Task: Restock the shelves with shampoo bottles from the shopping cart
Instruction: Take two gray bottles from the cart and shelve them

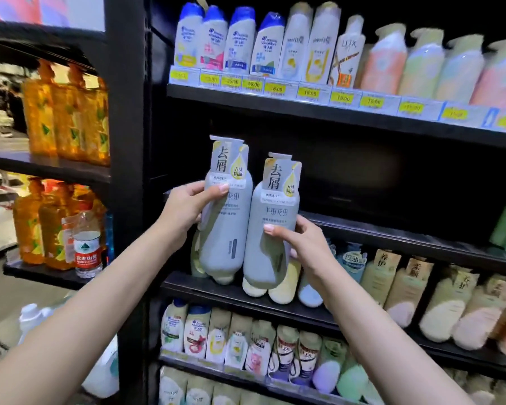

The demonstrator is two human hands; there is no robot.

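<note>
Ahead I see black store shelving; the middle shelf (392, 229) lies dark and open toward three o'clock. My left grip (184, 209) wraps one grey shampoo bottle (225, 229), my right grip (301, 247) wraps the second bottle (272, 223), touching, upright, at the shelf's front edge.

I count two tall grey pump-top shampoo bottles, one (227, 217) under my left fingers (216, 190), one (270, 229) under my right fingers (270, 229). Above my fingertips stand four white blue-capped bottles (227, 39). Left of them, one clear red-labelled water bottle (87, 247).
</note>
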